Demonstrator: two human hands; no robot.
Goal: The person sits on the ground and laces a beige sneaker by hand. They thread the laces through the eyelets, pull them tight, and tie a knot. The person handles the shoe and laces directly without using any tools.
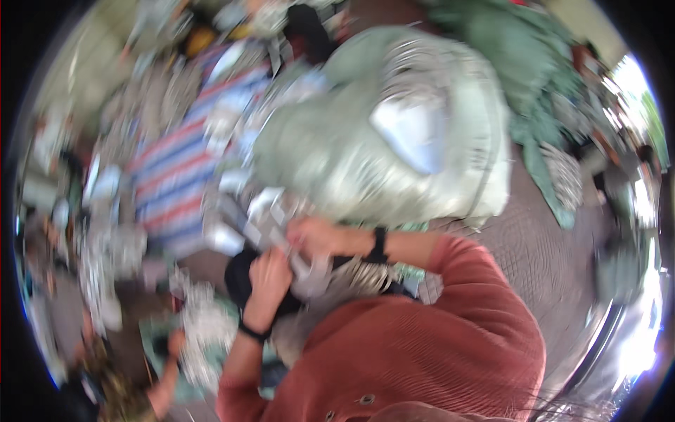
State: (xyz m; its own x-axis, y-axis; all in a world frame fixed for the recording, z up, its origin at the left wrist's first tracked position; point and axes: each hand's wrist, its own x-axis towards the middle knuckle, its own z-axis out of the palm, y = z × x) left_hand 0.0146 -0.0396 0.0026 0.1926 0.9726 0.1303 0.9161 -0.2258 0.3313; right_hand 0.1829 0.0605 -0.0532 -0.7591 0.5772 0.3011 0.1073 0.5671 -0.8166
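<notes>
A crumpled silvery piece (295,257), shiny like foil or metal scrap, sits between the person's two hands just above their lap, close in front of the rust-red shirt (422,352). The left hand (269,276) is curled into a fist around its lower end, and the right hand (316,235) is closed over its upper end from the other side; both wrists wear dark bands. The picture is badly smeared, so I cannot tell how the fingers lie on it or what exactly the piece is.

Right behind the hands a big pale green sack (394,133) bulges, stuffed full, with a shiny grey patch showing on its side; it crowds the space directly beyond the right hand. To the left lies a red, white and blue striped sheet (176,165), strewn with more silvery scraps (105,260) that spread down the left edge. A dark bundle (239,274) lies under the left hand. More green sacking (534,70) is heaped at the upper right, over brownish ground (548,246). At the lower left, another person's hand (174,344) reaches among the scraps.
</notes>
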